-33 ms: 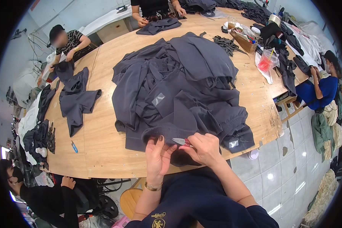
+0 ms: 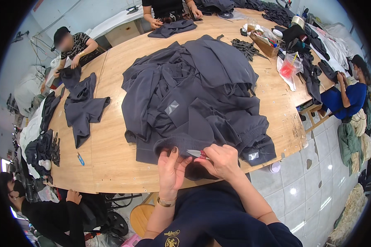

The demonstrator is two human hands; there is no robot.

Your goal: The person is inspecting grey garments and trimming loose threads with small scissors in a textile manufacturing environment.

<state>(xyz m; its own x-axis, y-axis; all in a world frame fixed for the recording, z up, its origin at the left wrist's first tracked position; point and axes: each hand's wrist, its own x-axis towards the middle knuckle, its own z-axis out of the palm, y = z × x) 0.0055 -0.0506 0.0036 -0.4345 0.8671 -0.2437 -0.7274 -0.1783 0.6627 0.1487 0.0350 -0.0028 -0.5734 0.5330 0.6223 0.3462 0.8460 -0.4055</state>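
Observation:
Near the table's front edge, my left hand (image 2: 171, 166) is closed on the gathered waistband of a dark grey garment (image 2: 181, 141), its fingers and thumb pinching the cloth. Red-handled thread snips (image 2: 202, 154) are gripped in my right hand (image 2: 221, 161). Their pointed metal blades reach left toward the waistband, close to my left fingertips; whether they touch the cloth I cannot tell. Behind both hands lies a large heap of dark grey garments (image 2: 222, 66), with a light grey patch (image 2: 172, 107) showing on one. Part of the held garment hangs below my hands over the table edge.
The wooden table (image 2: 111, 152) carries a blue cutter (image 2: 81, 159) at left, a dark garment (image 2: 80, 107) and an open box of supplies (image 2: 264, 44). Beside the box stands a bagged red drink (image 2: 287, 68). Several people work around. A round stool (image 2: 141, 218) is below the table edge.
My hands, the snips and the garment stay in the same place. At the far left, the other person's hand has shifted slightly over their dark garment.

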